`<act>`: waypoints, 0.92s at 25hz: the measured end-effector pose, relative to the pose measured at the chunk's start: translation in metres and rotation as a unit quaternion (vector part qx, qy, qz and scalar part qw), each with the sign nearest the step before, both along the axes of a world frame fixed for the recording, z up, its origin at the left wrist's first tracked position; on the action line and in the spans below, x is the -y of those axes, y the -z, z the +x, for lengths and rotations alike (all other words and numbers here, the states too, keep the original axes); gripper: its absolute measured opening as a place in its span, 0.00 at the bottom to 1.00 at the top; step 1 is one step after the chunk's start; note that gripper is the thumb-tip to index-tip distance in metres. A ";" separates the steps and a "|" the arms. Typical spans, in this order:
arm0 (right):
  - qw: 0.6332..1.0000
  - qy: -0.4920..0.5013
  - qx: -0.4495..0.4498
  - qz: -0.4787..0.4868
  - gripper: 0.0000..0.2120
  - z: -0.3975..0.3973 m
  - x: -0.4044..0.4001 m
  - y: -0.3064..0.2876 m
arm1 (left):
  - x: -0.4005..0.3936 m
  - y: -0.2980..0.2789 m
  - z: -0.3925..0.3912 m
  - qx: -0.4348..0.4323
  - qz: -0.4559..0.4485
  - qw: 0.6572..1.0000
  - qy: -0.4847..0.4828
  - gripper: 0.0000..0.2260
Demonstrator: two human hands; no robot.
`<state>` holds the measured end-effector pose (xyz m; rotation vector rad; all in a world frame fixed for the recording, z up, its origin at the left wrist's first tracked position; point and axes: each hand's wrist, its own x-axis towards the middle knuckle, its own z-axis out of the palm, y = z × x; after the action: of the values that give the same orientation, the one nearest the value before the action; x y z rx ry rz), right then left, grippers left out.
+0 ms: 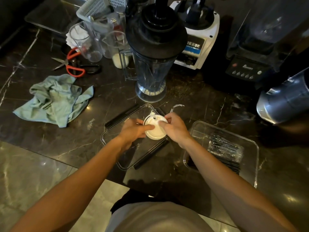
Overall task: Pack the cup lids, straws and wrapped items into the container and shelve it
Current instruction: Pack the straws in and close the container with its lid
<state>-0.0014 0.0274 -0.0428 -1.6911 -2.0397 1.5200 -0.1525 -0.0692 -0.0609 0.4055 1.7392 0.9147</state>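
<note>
Both hands (133,129) (175,129) holding white cup lid (156,129), over clear container (107,136)

You have a round white plastic cup lid (155,129) at the centre of your view, tilted toward you, its small sip hole at its 12 o'clock edge. It sits above a clear rectangular plastic container lid with black side clips (132,139), which lies flat and skewed. At 4 o'clock from the cup lid rests a clear rectangular plastic container (220,148), holding black straws in crinkled clear wrappers (225,151) laid lengthwise along its floor.
</note>
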 end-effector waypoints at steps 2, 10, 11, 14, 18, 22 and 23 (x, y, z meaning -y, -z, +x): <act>1.000 0.014 -0.019 0.010 0.09 0.004 -0.004 -0.011 | -0.005 -0.008 0.004 -0.010 0.024 1.000 -0.018 0.18; 0.978 0.115 -0.164 0.050 0.10 0.117 -0.026 -0.067 | -0.052 -0.077 0.087 -0.014 0.111 0.992 0.057 0.15; 0.976 0.126 -0.171 0.044 0.10 0.135 -0.024 -0.068 | -0.054 -0.079 0.103 -0.010 0.115 0.991 0.071 0.14; 0.979 0.143 -0.147 0.019 0.10 0.184 -0.018 -0.069 | -0.051 -0.079 0.150 0.008 0.099 0.991 0.087 0.06; 0.983 0.146 -0.108 -0.039 0.11 0.216 -0.014 -0.047 | -0.041 -0.059 0.187 0.039 0.050 0.997 0.046 0.09; 0.981 0.165 -0.097 -0.039 0.07 0.213 -0.017 -0.016 | -0.041 -0.043 0.203 0.028 0.013 0.999 0.041 0.17; 0.979 0.173 -0.101 -0.041 0.06 0.211 -0.018 -0.009 | -0.042 -0.042 0.206 0.021 0.007 0.999 0.034 0.18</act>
<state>0.2093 0.0453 -0.0337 -1.7260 -1.5117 1.5953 0.0531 -0.0268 -0.0191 0.4491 1.6714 0.8824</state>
